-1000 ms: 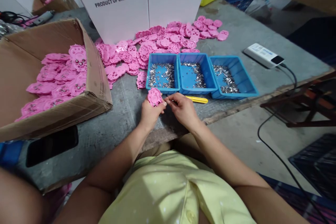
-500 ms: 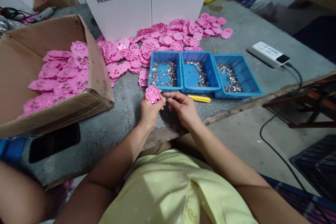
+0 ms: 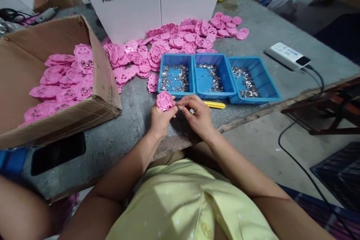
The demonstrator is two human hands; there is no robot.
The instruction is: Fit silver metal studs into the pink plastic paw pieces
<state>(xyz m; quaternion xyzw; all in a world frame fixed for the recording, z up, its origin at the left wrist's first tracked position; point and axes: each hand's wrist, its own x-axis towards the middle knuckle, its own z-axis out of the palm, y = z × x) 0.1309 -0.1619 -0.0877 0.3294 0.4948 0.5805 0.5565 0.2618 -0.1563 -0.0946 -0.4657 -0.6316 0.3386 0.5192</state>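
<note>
Left hand (image 3: 159, 123) grips a pink piece (image 3: 164, 100), scalloped at the rim with a round shape on its face, near the table's rough front edge (image 3: 180, 145). Beside it, the right hand (image 3: 199, 117) has its fingertips pinched together; anything between them is too small to tell. Just beyond, three blue trays (image 3: 216, 94) stand side by side; bare grey tabletop (image 3: 270, 78) stretches from them toward a white device (image 3: 288, 56).
</note>
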